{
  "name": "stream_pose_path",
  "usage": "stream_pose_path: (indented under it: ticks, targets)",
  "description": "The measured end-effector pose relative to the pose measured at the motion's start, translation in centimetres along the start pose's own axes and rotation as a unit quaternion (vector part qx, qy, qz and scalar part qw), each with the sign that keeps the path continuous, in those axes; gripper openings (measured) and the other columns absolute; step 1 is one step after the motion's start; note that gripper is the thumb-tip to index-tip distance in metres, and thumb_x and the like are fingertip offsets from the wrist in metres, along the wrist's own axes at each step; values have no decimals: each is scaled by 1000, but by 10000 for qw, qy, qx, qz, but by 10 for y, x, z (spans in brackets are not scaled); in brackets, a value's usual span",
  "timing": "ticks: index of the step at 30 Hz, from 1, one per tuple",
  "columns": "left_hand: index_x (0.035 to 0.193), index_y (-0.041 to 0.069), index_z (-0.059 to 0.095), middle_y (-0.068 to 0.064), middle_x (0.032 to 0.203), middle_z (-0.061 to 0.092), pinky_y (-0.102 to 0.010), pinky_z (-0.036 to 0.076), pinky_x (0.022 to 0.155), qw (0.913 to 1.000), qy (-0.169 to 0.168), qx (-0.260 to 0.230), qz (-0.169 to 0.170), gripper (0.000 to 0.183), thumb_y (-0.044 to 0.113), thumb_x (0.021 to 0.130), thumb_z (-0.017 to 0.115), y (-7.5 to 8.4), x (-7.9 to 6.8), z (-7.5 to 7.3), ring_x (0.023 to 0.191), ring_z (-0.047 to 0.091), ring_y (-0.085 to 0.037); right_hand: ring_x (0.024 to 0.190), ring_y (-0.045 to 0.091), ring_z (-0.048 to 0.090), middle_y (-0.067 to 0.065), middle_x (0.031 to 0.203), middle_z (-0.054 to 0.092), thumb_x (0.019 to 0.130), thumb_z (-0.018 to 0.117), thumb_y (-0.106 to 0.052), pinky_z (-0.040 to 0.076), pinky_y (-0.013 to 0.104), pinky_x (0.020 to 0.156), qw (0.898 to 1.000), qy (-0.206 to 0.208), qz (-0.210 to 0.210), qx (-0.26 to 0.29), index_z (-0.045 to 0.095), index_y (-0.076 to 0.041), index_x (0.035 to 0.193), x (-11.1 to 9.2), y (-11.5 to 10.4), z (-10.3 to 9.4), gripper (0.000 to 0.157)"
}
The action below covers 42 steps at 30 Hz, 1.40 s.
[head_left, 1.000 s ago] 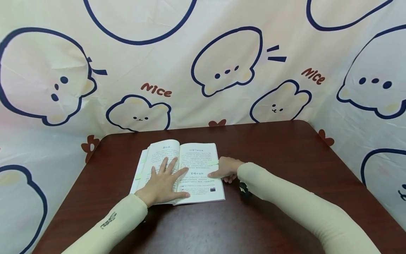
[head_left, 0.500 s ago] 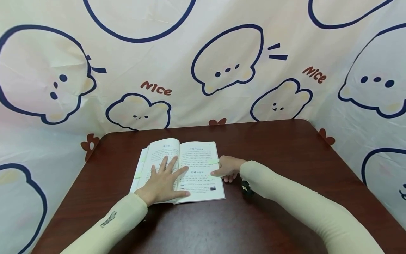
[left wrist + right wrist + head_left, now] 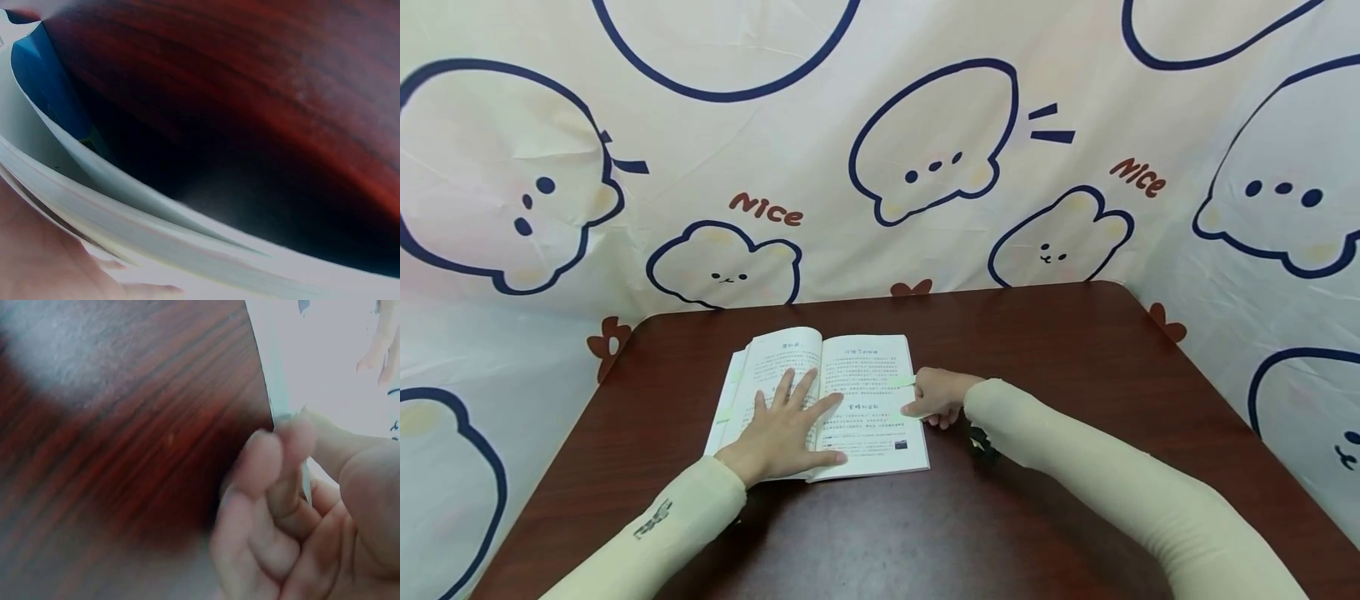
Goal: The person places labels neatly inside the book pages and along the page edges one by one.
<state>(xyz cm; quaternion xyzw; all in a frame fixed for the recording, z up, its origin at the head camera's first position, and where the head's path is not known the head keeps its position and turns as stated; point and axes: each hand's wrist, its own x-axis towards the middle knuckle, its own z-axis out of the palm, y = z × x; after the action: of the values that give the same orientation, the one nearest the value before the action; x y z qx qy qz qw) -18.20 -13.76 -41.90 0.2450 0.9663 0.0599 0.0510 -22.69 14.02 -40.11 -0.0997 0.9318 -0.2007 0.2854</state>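
An open book [image 3: 865,442] with printed pages lies on the dark wooden table. My left hand [image 3: 778,437] rests spread over its left page and the gutter, thumb and a finger reaching the right page. In the left wrist view the page edges [image 3: 144,231] curve up beside the palm. At the right page's outer edge my right hand [image 3: 940,396] has curled fingers, with thumb and index pinching a thin pale green sticky tab [image 3: 306,481]. Another pale green sticky tab [image 3: 901,382] lies on the page just above the thumb.
More pale green tabs [image 3: 724,415] show along the book's left edge. Brown table [image 3: 1045,350] surface surrounds the book. A cartoon-printed cloth [image 3: 820,150] hangs behind and at both sides.
My right hand has shifted slightly right, its thumb drawing back towards the page's outer edge. My left hand stays in place on the book.
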Motion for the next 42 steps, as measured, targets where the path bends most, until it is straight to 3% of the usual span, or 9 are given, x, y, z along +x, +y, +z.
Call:
stream_pose_path:
  ticks: [6, 17, 26, 36, 42]
  targets:
    - [155, 27, 42, -20, 169, 17, -85, 19, 105, 10000, -7, 12, -4, 91, 77, 81, 62, -1, 0, -1, 154, 11, -54, 48, 12, 52, -1, 54, 55, 95, 70, -40, 44, 24, 45, 9991, 222, 270, -219, 61, -13, 62, 3, 1, 1, 44]
    - [154, 28, 43, -20, 169, 18, -86, 20, 104, 9999, 52, -32, 86, 91, 78, 81, 61, -1, 0, 2, 153, 12, -54, 46, 7, 56, -2, 54, 60, 102, 62, -30, 49, 20, 49, 9982, -442, -152, 378, 57, -13, 58, 6, 15, -6, 47]
    - [155, 28, 42, -20, 169, 18, -86, 20, 105, 10000, 50, 16, 56, 91, 78, 81, 61, -1, 0, 2, 153, 12, -54, 46, 11, 56, 2, 55, 60, 97, 69, -33, 49, 22, 47, 9988, -98, 276, 383, 60, -10, 67, 6, 13, -3, 39]
    - [155, 29, 41, -19, 169, 17, -85, 20, 105, 10000, 24, -5, 60, 91, 78, 81, 61, 0, 0, 2, 154, 11, -53, 44, 7, 56, -1, 54, 60, 102, 61, -28, 51, 21, 48, 9957, -553, -272, 696, 58, -11, 61, 6, 25, -8, 45]
    - [155, 29, 42, -19, 169, 17, -85, 19, 106, 10000, 27, -6, 20, 92, 78, 81, 62, -1, 0, 2, 154, 10, -53, 45, 9, 56, 0, 55, 60, 101, 63, -31, 51, 21, 48, 9981, -360, -149, 481, 59, -11, 63, 5, 21, -6, 43]
